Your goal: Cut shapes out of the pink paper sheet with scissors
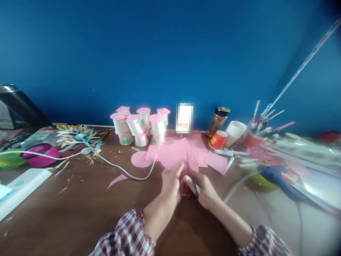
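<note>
My left hand (172, 181) is closed on a piece of pink paper (173, 154), its thumb lying along the lower edge. Closed round a pair of scissors (195, 186), my right hand (204, 188) is right beside the left one. The narrow blades point away from me and lie against the paper; how far they are apart is too blurred to tell. Behind the hands, more pink sheets (199, 142) are spread on the table, with a pile of pink paper circles (140, 160) to their left. A thin pink scrap (117, 180) lies nearer me.
White paper cups (124, 126) with pink tops stand stacked near the blue wall. A dark-lidded jar (217, 121), a red cup (217, 139) and a brush holder (255, 140) are at the right. A white cable (128, 174) crosses the brown table (87, 209) at left.
</note>
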`<state>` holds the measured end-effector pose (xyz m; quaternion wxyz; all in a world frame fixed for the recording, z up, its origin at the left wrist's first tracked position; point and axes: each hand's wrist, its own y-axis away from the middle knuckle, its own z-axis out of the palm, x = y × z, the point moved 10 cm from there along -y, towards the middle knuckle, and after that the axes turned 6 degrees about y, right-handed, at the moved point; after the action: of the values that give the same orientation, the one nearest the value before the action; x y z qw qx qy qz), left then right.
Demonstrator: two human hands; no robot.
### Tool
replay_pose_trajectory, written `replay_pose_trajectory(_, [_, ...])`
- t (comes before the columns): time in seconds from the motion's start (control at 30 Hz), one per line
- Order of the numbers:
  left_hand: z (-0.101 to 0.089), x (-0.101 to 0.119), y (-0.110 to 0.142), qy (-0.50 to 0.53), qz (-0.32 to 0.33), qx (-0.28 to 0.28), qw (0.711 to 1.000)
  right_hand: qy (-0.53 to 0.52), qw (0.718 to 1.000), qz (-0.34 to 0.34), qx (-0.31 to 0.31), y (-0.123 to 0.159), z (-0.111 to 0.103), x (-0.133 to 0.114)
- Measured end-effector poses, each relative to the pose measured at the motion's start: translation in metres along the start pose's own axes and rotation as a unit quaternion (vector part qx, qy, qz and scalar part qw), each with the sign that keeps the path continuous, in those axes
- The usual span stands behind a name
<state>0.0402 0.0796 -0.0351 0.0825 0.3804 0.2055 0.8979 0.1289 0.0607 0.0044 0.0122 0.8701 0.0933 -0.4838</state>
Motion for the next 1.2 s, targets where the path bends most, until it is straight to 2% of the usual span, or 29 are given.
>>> replay_pose_trajectory(0.13, [-0.0003, -0.0033, 0.0006, -0.018, -0.019, 0.002, 1.0, -0.02, 1.0, 0.006, -0.003, 0.0001, 0.0003, -0.0006])
replay_pose_trajectory(0.5, [-0.0014, -0.0049, -0.0027, -0.001, -0.002, 0.001, 1.0, -0.034, 0.999, 0.006, 0.005, 0.0002, 0.0006, 0.0004])
replay_pose_trajectory(1.2, [0.0007, -0.0073, 0.0002, -0.006, -0.035, 0.012, 0.999, -0.033, 0.999, 0.015, 0.01, 0.0, 0.0005, 0.0017])
